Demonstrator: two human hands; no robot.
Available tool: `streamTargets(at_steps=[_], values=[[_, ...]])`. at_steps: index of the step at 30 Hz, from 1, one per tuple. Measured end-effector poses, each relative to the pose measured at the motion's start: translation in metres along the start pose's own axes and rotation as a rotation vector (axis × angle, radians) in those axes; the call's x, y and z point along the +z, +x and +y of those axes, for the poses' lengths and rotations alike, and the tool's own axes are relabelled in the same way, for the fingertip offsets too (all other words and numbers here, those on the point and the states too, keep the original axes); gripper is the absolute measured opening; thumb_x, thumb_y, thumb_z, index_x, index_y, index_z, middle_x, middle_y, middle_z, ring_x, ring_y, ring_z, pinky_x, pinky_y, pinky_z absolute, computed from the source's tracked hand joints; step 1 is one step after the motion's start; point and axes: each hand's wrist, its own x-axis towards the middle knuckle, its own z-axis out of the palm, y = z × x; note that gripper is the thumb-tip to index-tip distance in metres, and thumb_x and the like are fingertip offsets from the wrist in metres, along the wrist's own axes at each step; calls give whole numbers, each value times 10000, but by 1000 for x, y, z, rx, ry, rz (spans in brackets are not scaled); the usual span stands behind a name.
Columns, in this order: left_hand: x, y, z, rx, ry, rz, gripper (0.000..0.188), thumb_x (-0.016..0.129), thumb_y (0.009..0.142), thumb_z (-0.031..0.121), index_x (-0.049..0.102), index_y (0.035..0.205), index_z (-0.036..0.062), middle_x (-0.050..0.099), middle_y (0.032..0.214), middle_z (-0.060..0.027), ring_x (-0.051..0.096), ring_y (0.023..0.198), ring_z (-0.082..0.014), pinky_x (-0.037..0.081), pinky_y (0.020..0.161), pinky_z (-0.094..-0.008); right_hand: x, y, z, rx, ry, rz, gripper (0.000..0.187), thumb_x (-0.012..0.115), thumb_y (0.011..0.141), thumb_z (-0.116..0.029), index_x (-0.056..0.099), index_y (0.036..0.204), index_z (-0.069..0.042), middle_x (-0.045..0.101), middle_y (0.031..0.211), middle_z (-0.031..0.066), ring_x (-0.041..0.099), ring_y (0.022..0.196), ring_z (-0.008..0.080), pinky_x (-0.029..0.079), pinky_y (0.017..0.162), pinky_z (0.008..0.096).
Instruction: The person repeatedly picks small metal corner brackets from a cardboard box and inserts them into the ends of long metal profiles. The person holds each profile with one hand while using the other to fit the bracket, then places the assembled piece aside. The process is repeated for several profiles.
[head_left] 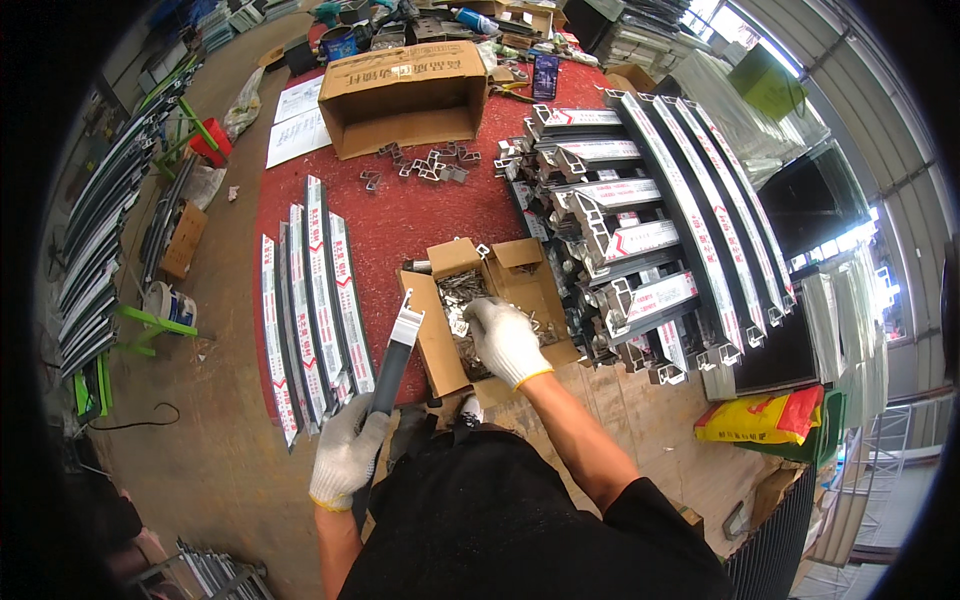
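Note:
My left hand (347, 452), in a white knitted glove, is closed round a dark grey metal profile (392, 375). The profile slants up and to the right, and a bare silver corner piece (407, 322) shows at its upper end. My right hand (506, 343), gloved the same way, is inside an open cardboard box (443, 345) at the table's near edge. Its fingers are bent down among small shiny metal parts (459, 291); whatever they pinch is hidden. Left of the box, several profiles (318, 290) with white and red film lie side by side.
A stack of wrapped profiles (640, 240) fills the right of the red table (385, 215). Behind are loose metal brackets (430, 165), a larger open carton (405, 105), paper sheets (298, 128) and a phone (545, 77). A yellow and red bag (760, 417) stands at the right.

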Motion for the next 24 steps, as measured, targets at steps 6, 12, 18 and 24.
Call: streamTargets(at_steps=[6,12,18,24], values=[[2,-4,5,7,-53,-12,390,618,1103,286,723,1269,-51,723,928,-94,656,862,-167,536,808,-355,-27,-6,-22,63,305,84,182,762,987,-94,782,1159,-39,822,1033,184,812,958,347,632,859,424],[-5,-12,2,-67,-165,-141,333,574,1082,249,735,1155,-32,710,874,-88,671,834,-176,528,773,-358,-80,-2,-44,-52,397,-49,239,809,955,-101,825,1184,-32,819,1065,142,795,946,241,618,871,358],[-5,-12,-26,81,-177,-220,456,587,1088,405,740,1196,-10,730,965,-115,665,926,-201,531,881,-387,-107,-5,-70,27,615,41,250,793,971,31,831,1211,-27,822,1094,82,757,928,119,628,799,292],[1,-13,-39,0,-495,-332,471,584,1102,397,737,1242,-26,751,1018,-96,677,940,-179,541,884,-350,-134,8,-85,-350,394,55,253,814,953,17,827,1206,11,846,1058,135,820,910,195,649,812,325]])
